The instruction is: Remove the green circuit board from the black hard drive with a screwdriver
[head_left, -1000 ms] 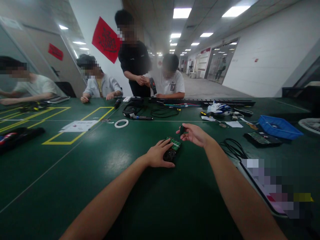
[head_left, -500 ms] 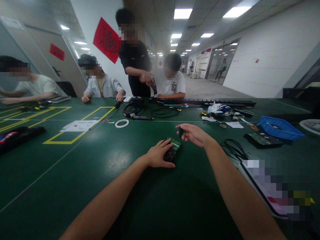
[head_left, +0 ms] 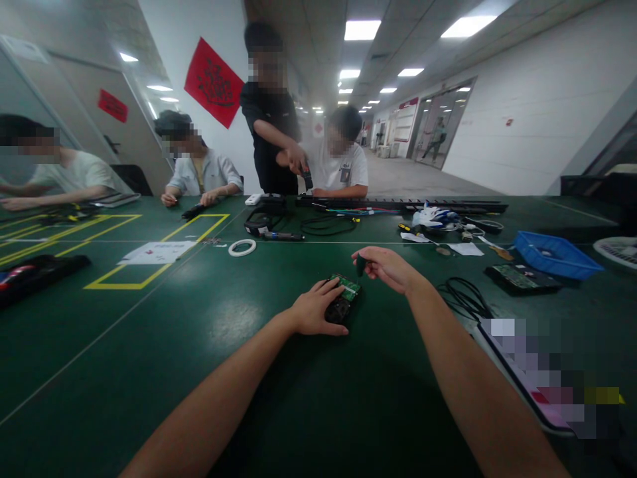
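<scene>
A hard drive (head_left: 340,309) with a green circuit board facing up lies flat on the green table in front of me. My left hand (head_left: 315,309) holds it down, fingers across its left side and board, thumb along the near edge. Just beyond the drive's far right corner, my right hand (head_left: 382,267) pinches the dark handle of a small screwdriver (head_left: 360,265). The handle stands roughly upright. The thin shaft points down at the board's right edge, too faint to show whether its tip sits in a screw.
To the right are another drive-like unit (head_left: 522,279), a blue tray (head_left: 555,255), black cable (head_left: 462,297) and a tablet-like device (head_left: 522,378). A white tape ring (head_left: 242,247) and a pen-shaped tool (head_left: 283,236) lie ahead. Co-workers occupy the far side, one holding a power drill (head_left: 306,176).
My hands and the drive stay nearly in place; the screwdriver handle shifts very slightly. Across the table, a seated co-worker's hand has moved left with a black object, and the standing person leans differently.
</scene>
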Tool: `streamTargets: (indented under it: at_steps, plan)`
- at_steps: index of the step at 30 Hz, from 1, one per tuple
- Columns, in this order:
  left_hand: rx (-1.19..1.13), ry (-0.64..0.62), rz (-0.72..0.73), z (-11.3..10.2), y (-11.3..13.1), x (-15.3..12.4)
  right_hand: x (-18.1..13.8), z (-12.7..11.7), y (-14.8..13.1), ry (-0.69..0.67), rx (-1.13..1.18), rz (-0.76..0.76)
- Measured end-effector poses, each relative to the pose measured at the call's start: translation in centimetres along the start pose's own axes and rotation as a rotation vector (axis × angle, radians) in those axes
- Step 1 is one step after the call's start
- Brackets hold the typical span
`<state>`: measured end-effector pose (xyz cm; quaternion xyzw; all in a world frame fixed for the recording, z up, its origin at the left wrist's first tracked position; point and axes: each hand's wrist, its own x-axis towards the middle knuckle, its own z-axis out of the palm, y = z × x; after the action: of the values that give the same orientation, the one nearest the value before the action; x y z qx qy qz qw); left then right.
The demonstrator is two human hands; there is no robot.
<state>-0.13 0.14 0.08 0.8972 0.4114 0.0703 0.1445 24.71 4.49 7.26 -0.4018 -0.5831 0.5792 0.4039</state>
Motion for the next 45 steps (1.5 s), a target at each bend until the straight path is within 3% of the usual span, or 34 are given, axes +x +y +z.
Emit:
streamTargets:
  at_steps: [45]
  plan:
    - [-0.016,-0.005,-0.008,-0.12,0.25,0.07,0.05,-0.12,0.15,0.002,0.023,0.028]
